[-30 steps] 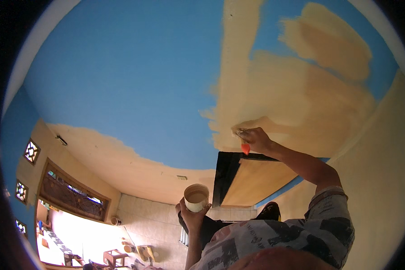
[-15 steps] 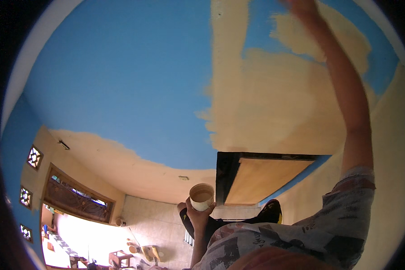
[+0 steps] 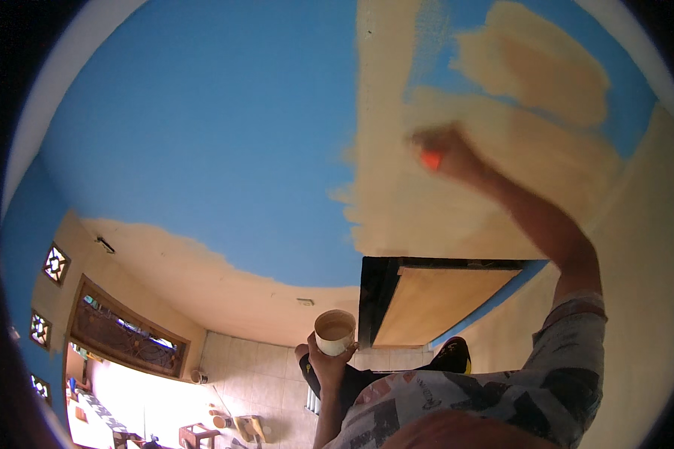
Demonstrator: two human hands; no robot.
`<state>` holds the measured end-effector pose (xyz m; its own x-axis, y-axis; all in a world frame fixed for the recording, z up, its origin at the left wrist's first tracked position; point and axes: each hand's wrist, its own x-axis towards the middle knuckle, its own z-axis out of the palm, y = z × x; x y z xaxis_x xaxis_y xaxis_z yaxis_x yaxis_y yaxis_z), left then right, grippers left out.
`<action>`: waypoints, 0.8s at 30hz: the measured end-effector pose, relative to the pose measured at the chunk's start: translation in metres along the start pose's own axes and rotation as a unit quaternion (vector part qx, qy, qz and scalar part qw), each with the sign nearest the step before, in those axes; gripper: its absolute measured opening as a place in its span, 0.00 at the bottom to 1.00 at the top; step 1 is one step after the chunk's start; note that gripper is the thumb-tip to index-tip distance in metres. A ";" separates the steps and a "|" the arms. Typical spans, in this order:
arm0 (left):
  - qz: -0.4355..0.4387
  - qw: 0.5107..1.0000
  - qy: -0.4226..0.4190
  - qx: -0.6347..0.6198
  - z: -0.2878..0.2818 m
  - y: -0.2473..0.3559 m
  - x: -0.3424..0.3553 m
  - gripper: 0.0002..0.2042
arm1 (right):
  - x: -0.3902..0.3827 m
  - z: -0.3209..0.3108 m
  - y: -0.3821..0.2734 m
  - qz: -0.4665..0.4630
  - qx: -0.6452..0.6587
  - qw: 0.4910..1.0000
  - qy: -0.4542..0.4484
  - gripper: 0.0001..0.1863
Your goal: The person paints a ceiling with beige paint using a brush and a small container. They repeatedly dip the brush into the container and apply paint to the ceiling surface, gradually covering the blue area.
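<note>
Two hands: both busy, one raised to the ceiling, one held low near the person's chest.
Right hand point(image 3: 445, 153): up against the ceiling, blurred; fingers wrapped round an orange-handled brush point(image 3: 430, 159). Bristles cannot be made out in the blur.
Left hand point(image 3: 328, 359): fingers curled round the underside of a small cream paint cup point(image 3: 335, 331), gripping it from below.
Paint cup: upright, mouth open toward the ceiling, tan paint visible inside; well apart from the brush.
Brush position: on the tan patch, just beside a strip of blue left between two tan areas.
Ceiling point(image 3: 202, 150): mostly bright blue; tan paint point(image 3: 397, 202) covers a broad ragged band on the person's right side, with a separate tan blotch nearer the far corner.
Hatch point(image 3: 434, 299): dark-framed rectangular opening with a wooden panel, set in the ceiling just beyond the tan band, between the two arms.
Sleeve point(image 3: 569, 359): patterned grey-and-white short sleeve on the raised right arm.
Walls: tan along the top, wavy edge against the blue.
Window point(image 3: 123, 337): ornate dark wooden grille low on the left, small patterned vents beside it.
Floor point(image 3: 247, 374): pale tiles far below, with wooden stools point(image 3: 195, 434) and small pots.
</note>
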<state>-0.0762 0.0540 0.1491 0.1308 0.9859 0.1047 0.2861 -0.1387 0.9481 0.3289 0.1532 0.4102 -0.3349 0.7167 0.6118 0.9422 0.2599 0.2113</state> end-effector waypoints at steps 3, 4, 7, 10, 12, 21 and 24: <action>0.017 1.000 0.004 -0.021 0.001 -0.006 0.006 0.38 | 0.101 -0.122 0.046 -0.090 -0.225 0.959 0.148 0.17; 0.034 0.999 0.003 -0.025 0.002 -0.004 0.005 0.38 | 0.117 -0.166 0.066 -0.007 -0.242 0.955 0.170 0.16; 0.018 1.000 -0.015 -0.006 0.015 0.006 0.008 0.38 | 0.153 -0.261 0.064 0.134 -0.299 0.926 0.189 0.14; 0.027 0.995 -0.024 -0.092 0.026 -0.021 0.014 0.38 | 0.136 -0.208 0.098 -0.054 -0.396 0.901 0.170 0.17; 0.006 0.995 0.004 -0.098 0.017 -0.034 0.011 0.38 | 0.113 -0.107 0.020 0.048 -0.315 0.947 -0.033 0.22; -0.005 1.000 -0.003 -0.015 -0.003 -0.013 0.004 0.40 | 0.005 -0.022 0.014 -0.078 -0.132 0.985 0.082 0.16; -0.014 1.000 0.015 0.000 -0.012 -0.043 0.002 0.43 | 0.095 -0.123 0.036 0.074 -0.109 0.985 0.108 0.15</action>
<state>-0.0997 0.0632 0.1120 0.0942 0.9917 0.0875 0.2893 -0.1114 0.9507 0.3316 0.1507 0.5696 -0.2067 0.5751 0.7916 0.9677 0.0009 0.2521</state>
